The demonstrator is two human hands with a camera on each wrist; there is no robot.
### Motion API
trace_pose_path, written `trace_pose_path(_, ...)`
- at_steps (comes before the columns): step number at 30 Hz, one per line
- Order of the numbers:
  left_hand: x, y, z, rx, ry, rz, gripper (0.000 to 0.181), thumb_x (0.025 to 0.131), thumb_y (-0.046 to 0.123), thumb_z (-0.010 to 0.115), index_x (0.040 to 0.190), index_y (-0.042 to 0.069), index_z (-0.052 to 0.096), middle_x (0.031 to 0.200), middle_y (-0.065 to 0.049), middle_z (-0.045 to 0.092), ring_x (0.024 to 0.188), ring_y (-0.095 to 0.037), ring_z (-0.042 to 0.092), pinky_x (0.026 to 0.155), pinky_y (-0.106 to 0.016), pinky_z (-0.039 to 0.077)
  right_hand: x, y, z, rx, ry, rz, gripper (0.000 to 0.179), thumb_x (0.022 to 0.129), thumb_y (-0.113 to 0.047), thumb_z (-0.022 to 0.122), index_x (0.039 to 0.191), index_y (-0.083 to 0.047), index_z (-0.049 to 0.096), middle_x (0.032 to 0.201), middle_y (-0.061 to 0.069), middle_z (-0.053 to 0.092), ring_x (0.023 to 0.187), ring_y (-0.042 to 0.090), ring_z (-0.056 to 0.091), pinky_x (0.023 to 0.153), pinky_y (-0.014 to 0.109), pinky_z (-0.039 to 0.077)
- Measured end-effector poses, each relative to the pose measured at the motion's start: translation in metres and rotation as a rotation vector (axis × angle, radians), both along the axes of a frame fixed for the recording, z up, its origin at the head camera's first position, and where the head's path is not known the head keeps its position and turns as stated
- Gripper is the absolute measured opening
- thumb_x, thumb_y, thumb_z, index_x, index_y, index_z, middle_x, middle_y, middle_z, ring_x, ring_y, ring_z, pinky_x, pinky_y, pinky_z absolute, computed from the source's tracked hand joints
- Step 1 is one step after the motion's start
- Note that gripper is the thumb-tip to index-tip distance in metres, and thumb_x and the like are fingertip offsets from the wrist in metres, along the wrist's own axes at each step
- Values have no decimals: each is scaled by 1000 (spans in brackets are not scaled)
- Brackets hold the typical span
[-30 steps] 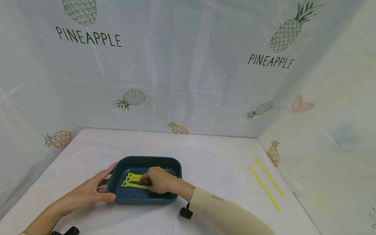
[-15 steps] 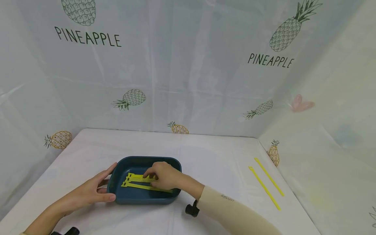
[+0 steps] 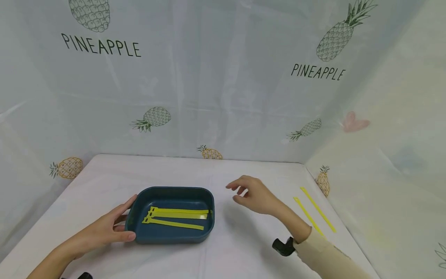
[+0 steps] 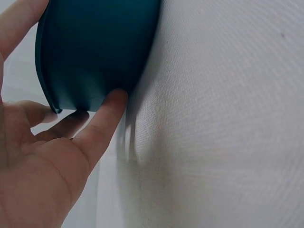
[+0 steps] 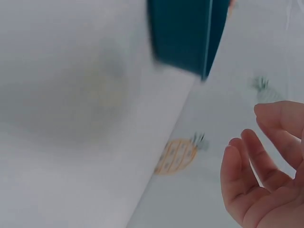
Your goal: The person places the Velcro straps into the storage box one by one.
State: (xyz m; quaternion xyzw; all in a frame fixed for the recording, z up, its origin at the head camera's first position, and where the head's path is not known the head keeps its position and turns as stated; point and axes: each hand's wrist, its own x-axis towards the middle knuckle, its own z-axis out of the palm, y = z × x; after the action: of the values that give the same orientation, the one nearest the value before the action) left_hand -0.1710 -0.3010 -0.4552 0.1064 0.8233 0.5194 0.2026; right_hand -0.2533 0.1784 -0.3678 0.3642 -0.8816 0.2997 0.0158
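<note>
A dark teal plastic box (image 3: 170,237) with rounded corners sits on the white table. Inside it lie several yellow cable ties (image 3: 177,224), flat straps with notched heads toward the left. My left hand (image 3: 101,231) holds the box's left end, thumb at the front corner and a finger reaching to the back corner. In the left wrist view its fingertips touch the box's outer wall (image 4: 95,52). My right hand (image 3: 256,195) hovers right of the box with loosely bent fingers and nothing in them; the right wrist view also shows these fingers (image 5: 232,175) holding nothing.
Two more yellow cable ties (image 3: 318,209) lie side by side on the table's right part, one partly hidden by my right forearm. A pineapple-print curtain (image 3: 216,77) stands behind the table (image 3: 230,248) and along its sides.
My right hand has lifted out of the box and moved right, past its rim, leaving the cable ties uncovered inside. The left hand stays at the box's left end.
</note>
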Motion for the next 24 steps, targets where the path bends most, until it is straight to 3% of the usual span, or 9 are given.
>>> trace_pose_path(6,-1,0,-1,0,5,3,107,101,28,75,172,31,-5,174,-29,3,147,-53,41,94,-26,55,1,74,-11,17,-18,-153,37,94,0,76,129,-12,74,115,5,71,95,17,70,77,28,60)
trace_pose_path(11,-1,-1,-3,8,-7,4,108,101,27,75,172,31,-6,174,-29,-1,149,-56,36,95,-27,55,1,122,-24,74,-12,-269,40,92,-1,80,130,-7,72,114,8,71,94,19,69,73,27,59)
trace_pose_path(17,-3,1,-5,-9,-13,23,110,99,31,78,172,29,-4,172,-33,4,142,-52,48,98,-40,59,2,167,-47,145,-8,-372,43,87,-1,83,129,-4,72,111,13,71,90,19,68,73,30,56)
trace_pose_path(24,-3,1,-4,-3,-24,33,111,99,32,78,172,28,-5,171,-34,6,140,-49,52,99,-44,58,-2,201,-66,193,-93,-457,50,83,0,83,131,1,70,112,17,70,90,24,68,71,32,55)
